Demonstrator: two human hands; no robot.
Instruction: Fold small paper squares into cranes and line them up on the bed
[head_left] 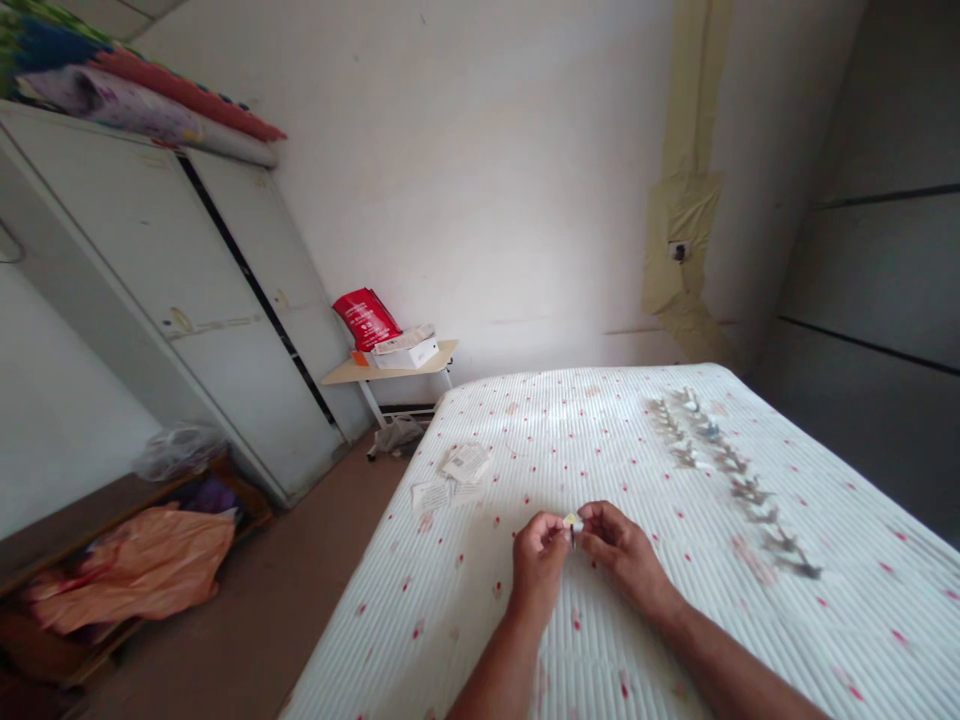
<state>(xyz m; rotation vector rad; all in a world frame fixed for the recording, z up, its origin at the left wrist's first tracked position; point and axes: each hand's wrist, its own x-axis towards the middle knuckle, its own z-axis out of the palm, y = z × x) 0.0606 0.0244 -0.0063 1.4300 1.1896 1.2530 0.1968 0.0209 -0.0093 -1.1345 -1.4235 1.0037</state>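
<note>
Over the middle of the bed, my left hand [541,545] and my right hand [616,540] meet with fingertips pinched on a small folded piece of paper [572,522]. It is whitish with a yellowish patch and a dark edge below; its finer folds are too small to make out. Printed paper sheets [466,463] lie in a loose pile to the left, past my left hand. Off to the right, small greyish folded paper figures [750,490] stand in uneven rows, several of them, somewhat blurred.
A white bedspread [420,600] with red dots covers the bed. Beyond its far left corner stands a small table [341,375] with a red bag [367,318] and a white box [409,352]. Grey cabinets [225,300] line the left, with an orange plastic bag [142,565] below.
</note>
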